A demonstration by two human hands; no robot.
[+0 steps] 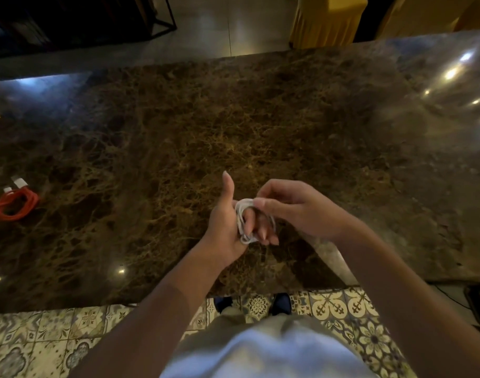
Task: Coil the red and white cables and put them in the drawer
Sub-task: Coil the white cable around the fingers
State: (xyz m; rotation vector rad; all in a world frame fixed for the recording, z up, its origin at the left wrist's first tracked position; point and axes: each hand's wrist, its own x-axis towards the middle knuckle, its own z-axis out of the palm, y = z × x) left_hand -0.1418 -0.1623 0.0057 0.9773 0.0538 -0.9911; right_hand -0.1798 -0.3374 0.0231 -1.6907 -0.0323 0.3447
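The white cable [242,218] is wound in several loops around the fingers of my left hand [228,222], whose thumb points up. My right hand [293,205] pinches the cable at the top of the loops, just right of the left thumb. Both hands hover above the near middle of the brown marble counter [233,126]. The red cable [13,204] lies coiled on the counter at the far left, its two white plugs at the top of the coil. No drawer is in view.
The counter's near edge runs just below my hands, with patterned floor tiles [69,331] and my shoes beneath. Beyond the far edge stand yellow-covered chairs [328,20] and a dark metal frame [162,20]. A dark object [478,304] sits on the floor at the right.
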